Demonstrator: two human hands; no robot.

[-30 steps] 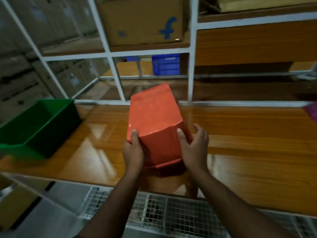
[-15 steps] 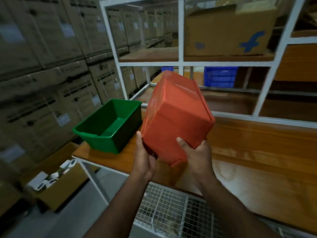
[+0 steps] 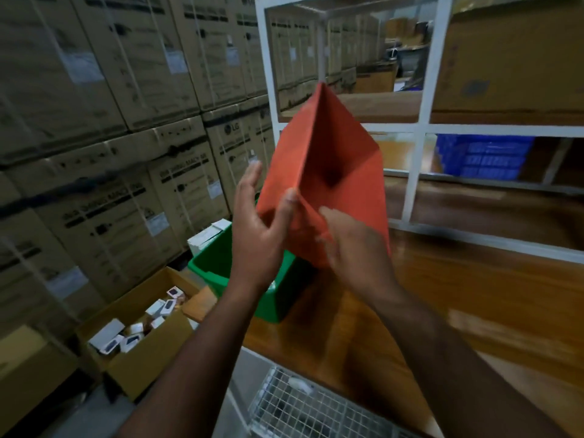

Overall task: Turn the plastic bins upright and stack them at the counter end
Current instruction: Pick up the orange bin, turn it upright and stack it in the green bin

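orange bin (image 3: 341, 172) held in air above green bin (image 3: 221, 273), tilted, open mouth facing camera, long axis running up and away. left hand (image 3: 256, 229) on bin's near left corner, thumb at rim, grip loose, fingers spread. right hand (image 3: 350, 248) under lower edge, grip partly hidden. green bin upright at counter (image 3: 474, 311) end, directly below; judged nesting target.
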